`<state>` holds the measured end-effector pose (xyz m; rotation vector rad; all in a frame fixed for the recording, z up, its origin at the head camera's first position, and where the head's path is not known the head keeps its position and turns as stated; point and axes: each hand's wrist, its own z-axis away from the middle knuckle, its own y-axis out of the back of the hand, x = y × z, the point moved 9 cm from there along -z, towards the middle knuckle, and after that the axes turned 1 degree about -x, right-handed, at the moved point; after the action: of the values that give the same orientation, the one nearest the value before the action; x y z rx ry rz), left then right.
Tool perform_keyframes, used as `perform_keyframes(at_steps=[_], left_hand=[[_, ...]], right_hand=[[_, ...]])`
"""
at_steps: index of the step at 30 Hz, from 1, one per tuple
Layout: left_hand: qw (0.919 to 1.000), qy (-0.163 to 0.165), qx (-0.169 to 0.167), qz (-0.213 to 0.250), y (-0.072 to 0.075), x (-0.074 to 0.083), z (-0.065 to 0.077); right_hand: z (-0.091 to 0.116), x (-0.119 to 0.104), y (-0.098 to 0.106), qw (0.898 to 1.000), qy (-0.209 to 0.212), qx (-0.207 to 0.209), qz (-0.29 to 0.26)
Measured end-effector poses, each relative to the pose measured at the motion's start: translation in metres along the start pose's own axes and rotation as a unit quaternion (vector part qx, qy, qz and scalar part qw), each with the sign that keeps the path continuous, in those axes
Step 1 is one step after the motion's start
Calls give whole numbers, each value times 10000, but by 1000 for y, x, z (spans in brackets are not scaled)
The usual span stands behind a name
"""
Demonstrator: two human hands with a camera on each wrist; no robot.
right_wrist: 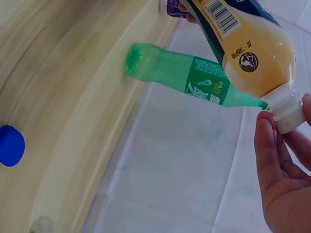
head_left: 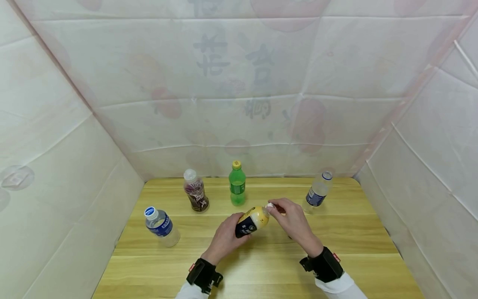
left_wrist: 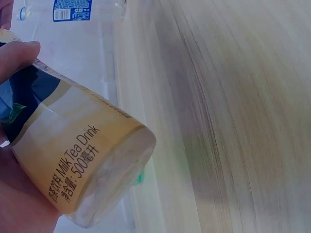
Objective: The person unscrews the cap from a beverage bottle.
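My left hand (head_left: 226, 237) grips a milk tea bottle (head_left: 258, 217) round its body, in the middle of the head view. The bottle has a yellow and dark blue label and tilts with its neck up to the right. At that neck, the thumb and fingers of my right hand (head_left: 295, 222) pinch the white cap (right_wrist: 290, 116). In the right wrist view the cap sits on the clear neck. The left wrist view shows the bottle's base (left_wrist: 114, 182) held over the wooden table (left_wrist: 233, 116).
Around the hands stand a blue-labelled bottle with a white cap (head_left: 163, 227), a dark purple drink bottle (head_left: 196, 193), a green bottle with a yellow cap (head_left: 237, 185) and an uncapped clear bottle (head_left: 317, 193). A blue cap (right_wrist: 10, 145) lies on the table. Hanging sheets (head_left: 239, 124) enclose it.
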<state>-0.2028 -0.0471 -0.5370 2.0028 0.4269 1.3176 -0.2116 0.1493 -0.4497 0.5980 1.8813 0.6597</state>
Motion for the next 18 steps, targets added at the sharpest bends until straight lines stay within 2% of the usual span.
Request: perform_keyframes(at_steps=[9,18], left_hand=[[9989,252,-152,353,-2,-2,1],[9962,406,-347,686,-7,-4,-1]], right_hand=[[2,-13,5,9974,632,-184,-282],[4,-20,4,9917,1051,-403,-625]])
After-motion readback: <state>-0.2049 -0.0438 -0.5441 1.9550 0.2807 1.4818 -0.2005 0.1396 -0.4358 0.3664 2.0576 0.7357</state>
